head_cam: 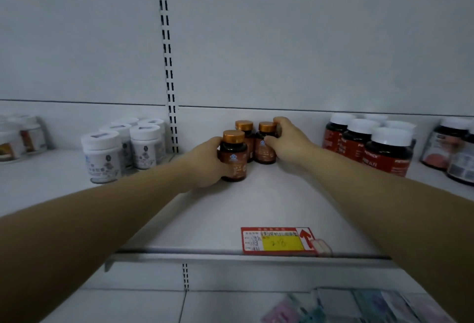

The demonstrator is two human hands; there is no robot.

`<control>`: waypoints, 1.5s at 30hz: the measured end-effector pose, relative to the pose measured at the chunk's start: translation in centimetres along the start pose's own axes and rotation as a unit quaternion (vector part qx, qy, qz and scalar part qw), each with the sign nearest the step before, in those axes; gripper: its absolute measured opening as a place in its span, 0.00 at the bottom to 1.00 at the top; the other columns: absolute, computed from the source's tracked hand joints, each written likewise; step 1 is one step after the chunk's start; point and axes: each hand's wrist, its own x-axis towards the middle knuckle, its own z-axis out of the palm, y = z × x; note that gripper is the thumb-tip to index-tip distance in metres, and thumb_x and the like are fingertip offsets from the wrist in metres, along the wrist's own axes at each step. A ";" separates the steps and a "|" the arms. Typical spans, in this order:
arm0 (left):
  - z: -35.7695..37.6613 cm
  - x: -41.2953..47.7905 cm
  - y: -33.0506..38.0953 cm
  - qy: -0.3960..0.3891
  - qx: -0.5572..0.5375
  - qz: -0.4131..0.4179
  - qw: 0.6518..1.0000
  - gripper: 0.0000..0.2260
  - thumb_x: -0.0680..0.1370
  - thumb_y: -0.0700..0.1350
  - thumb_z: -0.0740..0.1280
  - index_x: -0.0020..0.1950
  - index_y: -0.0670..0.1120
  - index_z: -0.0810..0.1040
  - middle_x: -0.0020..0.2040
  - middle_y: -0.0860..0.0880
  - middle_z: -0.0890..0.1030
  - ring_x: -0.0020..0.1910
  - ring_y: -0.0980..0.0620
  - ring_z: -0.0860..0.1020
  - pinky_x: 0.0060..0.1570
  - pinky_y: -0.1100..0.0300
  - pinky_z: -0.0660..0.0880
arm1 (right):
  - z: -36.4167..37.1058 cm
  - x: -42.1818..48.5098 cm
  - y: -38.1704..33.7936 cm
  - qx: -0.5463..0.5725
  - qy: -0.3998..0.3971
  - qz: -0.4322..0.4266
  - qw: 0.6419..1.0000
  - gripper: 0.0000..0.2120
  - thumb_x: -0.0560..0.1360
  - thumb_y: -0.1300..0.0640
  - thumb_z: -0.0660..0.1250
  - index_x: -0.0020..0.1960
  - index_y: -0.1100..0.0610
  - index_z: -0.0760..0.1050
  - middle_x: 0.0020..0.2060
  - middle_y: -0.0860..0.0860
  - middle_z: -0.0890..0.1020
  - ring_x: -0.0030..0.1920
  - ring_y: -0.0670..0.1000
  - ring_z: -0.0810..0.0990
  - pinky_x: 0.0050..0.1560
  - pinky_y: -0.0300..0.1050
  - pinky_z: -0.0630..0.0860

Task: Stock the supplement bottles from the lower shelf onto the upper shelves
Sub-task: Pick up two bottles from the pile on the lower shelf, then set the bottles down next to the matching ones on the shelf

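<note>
Your left hand [208, 163]: forearm stretched in from the near left, fingers and thumb wrapped round the body of the front brown bottle [234, 158], gripping it below the cap. The bottle stands upright on the upper shelf [256, 210].

Your right hand [288, 140]: forearm in from the near right, wrist bent inward, fingertips over the gold cap and thumb on the shoulder of the right rear bottle [264, 147], pinching it. That bottle is upright too.

A third brown bottle [245, 133] stands behind and between them, against the back panel, untouched by either hand. All three are close together, amber-brown with gold caps and brown labels bearing a small blue mark; the label text is too blurred to read.

Left of the group, past the slotted upright [168, 66]: a cluster of white jars [123, 143] with white lids, print unreadable. Far left, more pale jars [20, 135].

Right: dark bottles [372, 148] with white caps and red labels, white lettering smeared. Far right, dark-capped bottles [452, 148].

Near shelf edge: a red price tag [278, 242] with a yellow patch, handwritten digits and a red arrow; figures not legible.

Below, near right: blurred flat packets [359, 307] on the lower shelf
</note>
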 end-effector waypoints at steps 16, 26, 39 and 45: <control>1.4 2.5 0.7 -0.027 -0.006 0.001 1.000 0.31 0.74 0.46 0.70 0.73 0.54 0.60 0.64 0.51 0.73 0.59 0.52 0.73 0.57 0.58 0.67 | -1.8 -3.2 1.2 -0.271 -0.214 0.035 0.938 0.39 0.73 0.31 0.57 0.75 0.55 0.59 0.70 0.58 0.67 0.67 0.58 0.69 0.60 0.47 0.67; 2.9 3.4 1.3 -0.010 0.034 0.019 0.999 0.30 0.74 0.50 0.69 0.72 0.50 0.60 0.65 0.50 0.72 0.57 0.52 0.71 0.56 0.59 0.66 | -1.6 -3.4 2.2 -0.338 -0.242 0.052 0.908 0.45 0.72 0.26 0.48 0.77 0.56 0.53 0.75 0.58 0.58 0.72 0.59 0.61 0.70 0.52 0.60; -1.1 -1.7 2.9 -0.006 0.184 -0.051 0.982 0.37 0.74 0.59 0.67 0.76 0.54 0.51 0.75 0.49 0.60 0.70 0.46 0.66 0.64 0.55 0.64 | -5.8 -2.0 -2.0 -0.260 -0.084 -0.040 0.961 0.38 0.72 0.30 0.56 0.72 0.56 0.63 0.68 0.57 0.68 0.64 0.59 0.70 0.58 0.51 0.70; -6.6 -8.8 2.3 0.070 0.282 -0.061 0.955 0.31 0.74 0.59 0.67 0.73 0.53 0.62 0.68 0.48 0.71 0.62 0.48 0.72 0.54 0.61 0.63 | -4.2 -1.9 -9.3 -0.216 -0.091 -0.142 0.962 0.39 0.73 0.30 0.56 0.76 0.53 0.56 0.74 0.55 0.61 0.71 0.58 0.62 0.65 0.51 0.63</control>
